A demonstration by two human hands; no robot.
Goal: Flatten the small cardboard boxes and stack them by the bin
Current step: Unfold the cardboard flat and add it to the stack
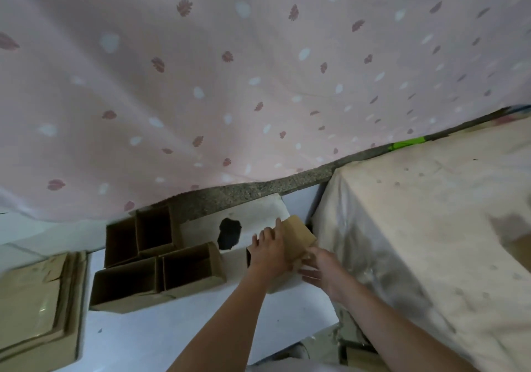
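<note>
My left hand (268, 252) lies on the small cardboard box (297, 238) with fingers fairly straight, a wide grip pressing rather than clutching. My right hand (323, 271) touches its near side, fingers spread; motion blur leaves its hold unclear. The box sits on the white tabletop (178, 334), right of four open boxes (161, 259).

We see a pale floor (172, 340) carrying everything. On it lie four open boxes (161, 256) clustered together, touching one another, just below a speckled stone ledge (258, 190). A white slab (258, 216) with a dark hole leans beside them. At the left edge lie flat cardboard sheets (34, 308), stacked, well apart from the slab.
</note>
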